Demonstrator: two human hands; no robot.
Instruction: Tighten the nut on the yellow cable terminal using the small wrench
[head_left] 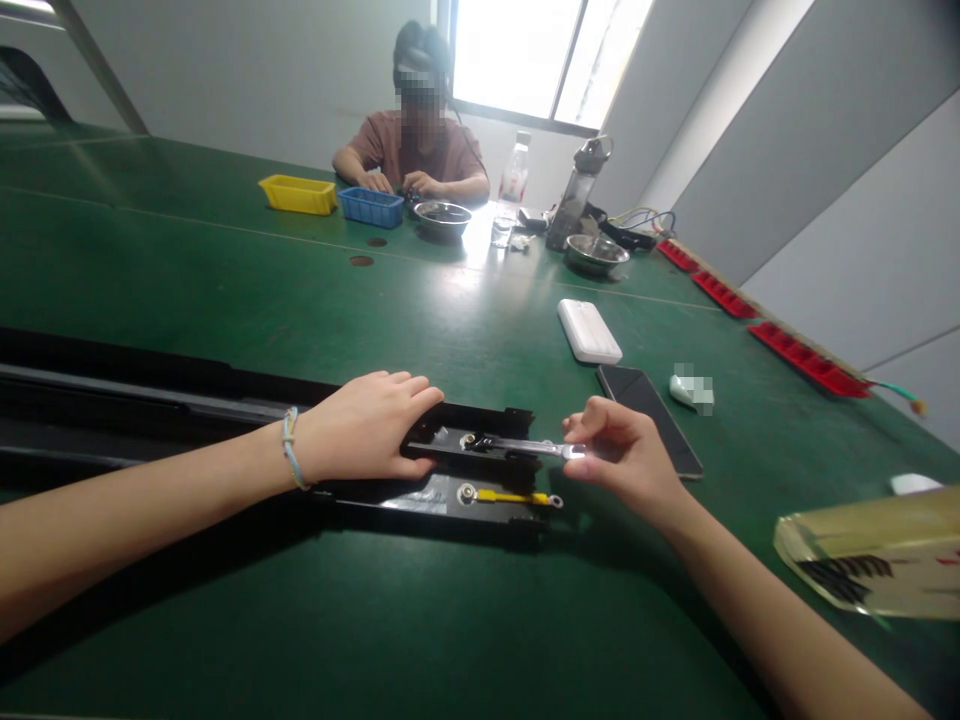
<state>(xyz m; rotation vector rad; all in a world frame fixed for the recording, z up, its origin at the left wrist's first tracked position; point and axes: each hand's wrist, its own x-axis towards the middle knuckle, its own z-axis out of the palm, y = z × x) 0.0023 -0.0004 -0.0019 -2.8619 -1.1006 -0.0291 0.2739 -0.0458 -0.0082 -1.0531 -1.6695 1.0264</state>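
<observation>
A long black metal channel (255,405) lies across the table, running out of view at the left. Over its right part rests my left hand (371,425), fingers across the far side and thumb on the near side, gripping it. My right hand (626,455) pinches the end of a silver wrench (529,446) between thumb and fingers. The wrench's other end is at a nut (469,441) inside the channel. On the nearer black strip, a yellow wire with ring terminals (517,497) is attached at a second nut (466,493) and points right.
Beyond my right hand lie a dark phone (652,415), a white power bank (590,332) and a small white object (691,390). A clear yellowish package (862,555) is at the right. Across the green table (300,290), a person sits behind yellow (298,196) and blue (371,208) bins.
</observation>
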